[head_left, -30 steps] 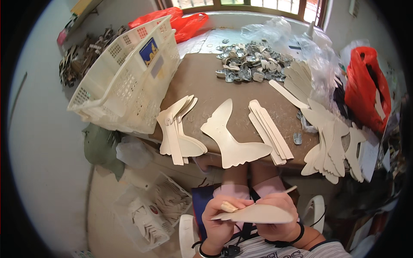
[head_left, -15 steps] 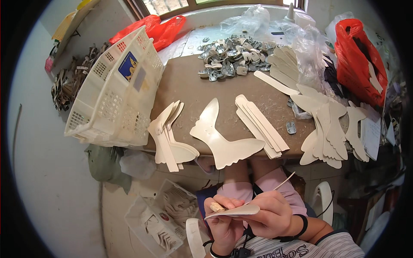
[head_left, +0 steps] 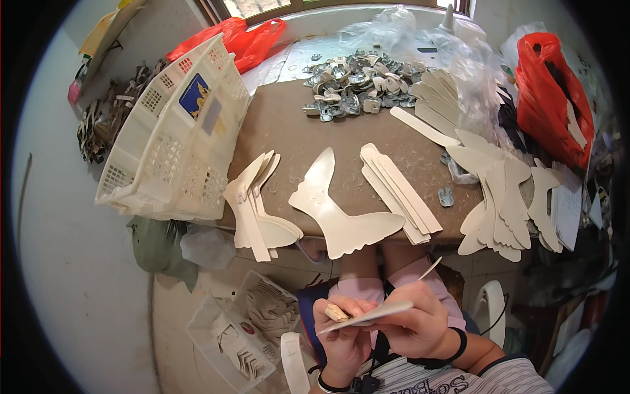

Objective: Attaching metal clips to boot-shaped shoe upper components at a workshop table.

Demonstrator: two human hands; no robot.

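Observation:
Above my lap, a flat cream cut piece (head_left: pixel 387 312), seen nearly edge-on, is gripped between my two hands. My left hand (head_left: pixel 344 345) is closed on its left end, and a small tan lump (head_left: pixel 336 312) sits at those fingers; its kind is unclear. Curled round the right part of the piece is my right hand (head_left: pixel 418 327). A thin cream strip (head_left: pixel 431 268) sticks up behind the right hand, its lower end hidden. On the table ahead lies a single wide curved cream piece (head_left: pixel 328 210), between a fanned stack of similar pieces (head_left: pixel 252 210) and a bundle of straight cream strips (head_left: pixel 398 194).
A white plastic basket (head_left: pixel 177 144) stands tilted on the left. Metal buckles (head_left: pixel 361 85) are heaped at the back of the brown table (head_left: pixel 282 125). More curved pieces (head_left: pixel 499 197) and a red bag (head_left: pixel 554 98) are on the right. Clear bins (head_left: pixel 236 335) stand on the floor.
The held piece has tilted, its right end rising and shifting right. The thin strip's visible end has moved slightly left and looks shorter. Both hands keep their grip; the table things have not moved.

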